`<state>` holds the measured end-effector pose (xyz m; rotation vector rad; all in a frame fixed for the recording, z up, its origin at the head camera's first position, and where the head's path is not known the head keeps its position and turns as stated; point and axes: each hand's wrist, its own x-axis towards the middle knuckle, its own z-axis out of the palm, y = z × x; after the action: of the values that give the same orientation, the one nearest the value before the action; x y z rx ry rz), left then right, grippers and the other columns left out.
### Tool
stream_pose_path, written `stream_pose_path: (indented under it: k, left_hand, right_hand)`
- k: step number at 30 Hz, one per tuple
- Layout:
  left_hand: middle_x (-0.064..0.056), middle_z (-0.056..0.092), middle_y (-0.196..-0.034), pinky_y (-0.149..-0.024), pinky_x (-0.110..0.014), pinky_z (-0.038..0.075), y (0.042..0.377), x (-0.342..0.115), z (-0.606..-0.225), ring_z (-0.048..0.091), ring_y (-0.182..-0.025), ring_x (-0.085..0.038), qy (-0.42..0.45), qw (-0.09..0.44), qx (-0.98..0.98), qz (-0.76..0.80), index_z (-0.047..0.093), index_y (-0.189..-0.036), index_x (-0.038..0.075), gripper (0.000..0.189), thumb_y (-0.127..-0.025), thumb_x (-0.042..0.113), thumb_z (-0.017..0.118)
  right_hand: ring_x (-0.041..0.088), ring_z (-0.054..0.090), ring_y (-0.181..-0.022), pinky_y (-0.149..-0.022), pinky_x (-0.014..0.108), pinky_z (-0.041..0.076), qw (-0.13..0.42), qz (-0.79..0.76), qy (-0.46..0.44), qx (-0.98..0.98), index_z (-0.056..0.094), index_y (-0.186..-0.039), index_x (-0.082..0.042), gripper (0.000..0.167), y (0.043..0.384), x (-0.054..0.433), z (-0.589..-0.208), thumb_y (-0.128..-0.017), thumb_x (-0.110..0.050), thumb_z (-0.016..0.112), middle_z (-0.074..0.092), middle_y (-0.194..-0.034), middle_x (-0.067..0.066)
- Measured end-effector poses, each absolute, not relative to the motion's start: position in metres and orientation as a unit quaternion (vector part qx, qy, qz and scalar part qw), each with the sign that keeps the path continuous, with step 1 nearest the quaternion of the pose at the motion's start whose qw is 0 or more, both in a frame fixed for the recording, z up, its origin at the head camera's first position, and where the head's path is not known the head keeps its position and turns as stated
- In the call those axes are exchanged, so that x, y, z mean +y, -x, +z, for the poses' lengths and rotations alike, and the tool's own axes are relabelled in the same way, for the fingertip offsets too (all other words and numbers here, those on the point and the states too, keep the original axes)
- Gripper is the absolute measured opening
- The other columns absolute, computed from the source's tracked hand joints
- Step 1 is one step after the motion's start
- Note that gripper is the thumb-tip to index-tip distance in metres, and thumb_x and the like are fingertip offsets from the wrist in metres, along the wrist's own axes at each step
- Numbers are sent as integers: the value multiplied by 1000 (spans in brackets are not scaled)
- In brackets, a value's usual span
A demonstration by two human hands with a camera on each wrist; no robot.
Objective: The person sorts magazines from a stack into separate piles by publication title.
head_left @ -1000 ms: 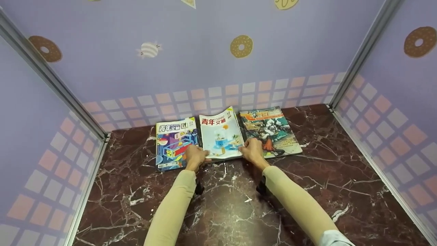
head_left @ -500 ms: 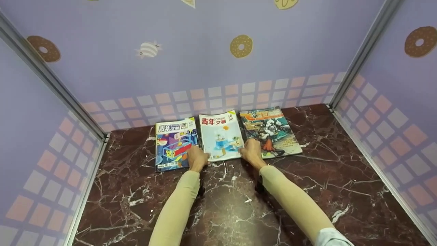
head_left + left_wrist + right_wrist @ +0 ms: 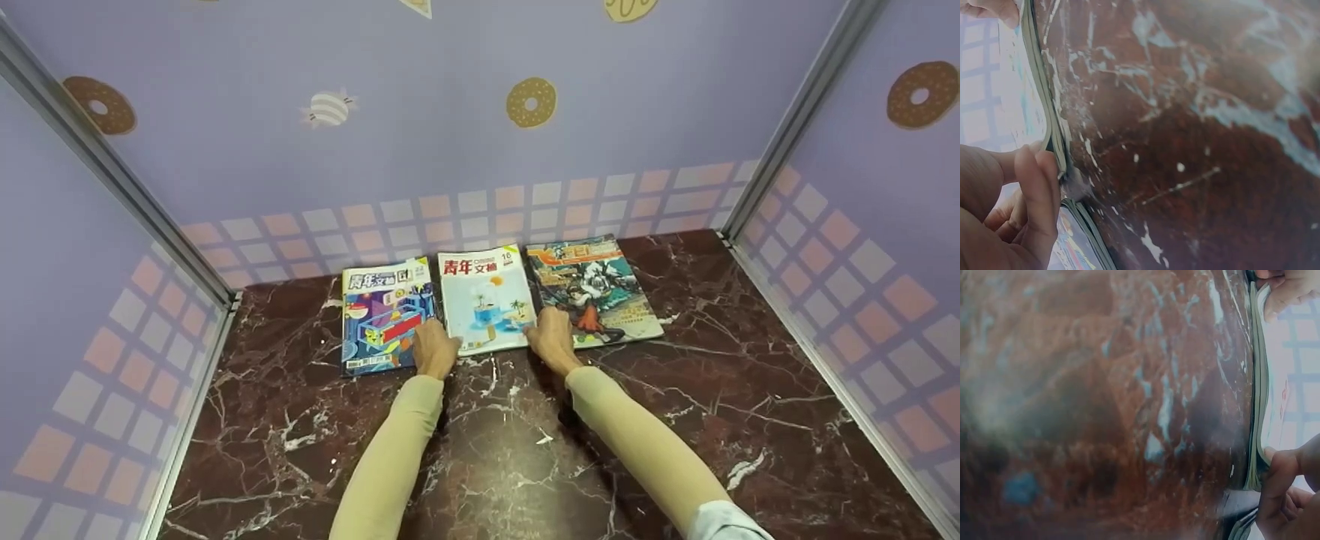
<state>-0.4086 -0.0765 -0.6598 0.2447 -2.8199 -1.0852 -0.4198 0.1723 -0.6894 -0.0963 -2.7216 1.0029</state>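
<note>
A white-covered magazine (image 3: 487, 292) with red lettering lies in the middle of a row of three, on layered pages or magazines whose edges show in both wrist views. My left hand (image 3: 435, 349) pinches its near left corner; in the left wrist view the thumb is on the cover and the edge (image 3: 1043, 95) bends up there. At the near right corner my right hand (image 3: 553, 339) pinches likewise, with the cover edge (image 3: 1264, 382) curved up in the right wrist view. What the fingertips reach beneath is partly hidden.
A purple-blue magazine (image 3: 382, 319) lies on the left, partly under the left hand's side. On the right lies a green comic-style magazine (image 3: 600, 292). The dark red marble surface (image 3: 495, 450) meets a lilac wall (image 3: 420, 165) behind, with side walls left and right.
The middle magazine's far right corner, raised earlier, has come down and its cover lies flatter. My left hand has shifted slightly right; the right hand has barely moved.
</note>
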Motion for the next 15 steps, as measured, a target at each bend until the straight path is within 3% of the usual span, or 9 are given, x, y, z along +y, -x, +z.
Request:
stream_pose_path:
  k: [3,8,10,15]
  left_hand:
    - [4,31,-61,-50,-37,33,399,-74,-651,35,-55,-17,-72,60,-925,-369,37,-59,16,55,-85,11,85]
    - [-2,48,-61,-52,-39,42,399,-76,-653,49,-57,-19,-61,57,-928,-362,44,-59,16,48,-85,14,86]
    - [-5,56,-62,-52,-39,44,403,-78,-660,54,-58,-19,-58,63,-933,-350,49,-60,15,44,-84,17,86]
    - [-10,65,-70,-52,-43,46,394,-78,-642,56,-61,-21,-64,62,-944,-316,61,-67,9,33,-86,20,86]
  right_hand:
    - [22,44,-57,-51,38,40,114,337,52,-933,32,-57,-22,51,411,170,-682,-81,-12,77,41,-57,-2]
    - [28,58,-62,-59,49,52,123,331,82,-932,36,-56,-22,52,388,162,-652,-79,-13,82,65,-65,11]
    - [26,57,-60,-59,47,51,123,326,85,-933,35,-55,-23,55,382,160,-640,-81,-14,84,63,-63,9]
    - [20,40,-57,-55,36,35,114,318,83,-938,30,-55,-21,60,375,160,-627,-87,-8,79,34,-57,-4]
